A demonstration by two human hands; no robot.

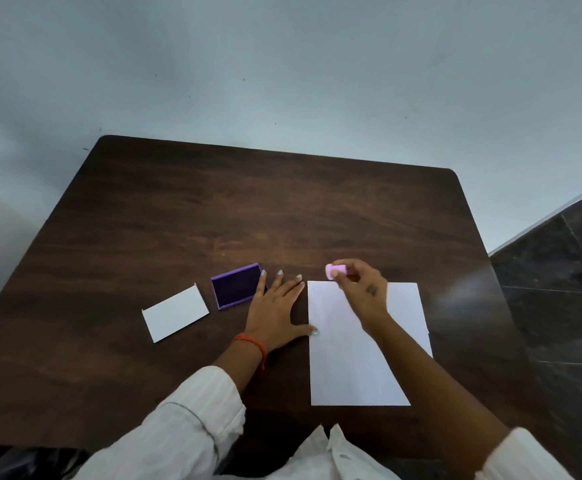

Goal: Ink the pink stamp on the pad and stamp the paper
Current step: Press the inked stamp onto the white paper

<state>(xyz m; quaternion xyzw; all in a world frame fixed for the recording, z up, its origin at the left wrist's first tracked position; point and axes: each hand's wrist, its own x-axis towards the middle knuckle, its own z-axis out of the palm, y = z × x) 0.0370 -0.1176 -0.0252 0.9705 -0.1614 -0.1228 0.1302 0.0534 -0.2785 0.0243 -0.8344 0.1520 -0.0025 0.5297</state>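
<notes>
A small pink stamp (335,270) is pinched in my right hand (362,289), just past the far left corner of the white paper (355,362). My left hand (277,311) lies flat on the dark wooden table (213,209) with fingers spread. Its thumb tip touches the paper's left edge and its fingertips rest beside the purple ink pad (236,285), which lies open to the left of the paper.
A white rectangular lid or card (175,313) lies left of the ink pad. The table's far edge meets a pale wall. Dark floor tiles (566,306) show past the right edge of the table.
</notes>
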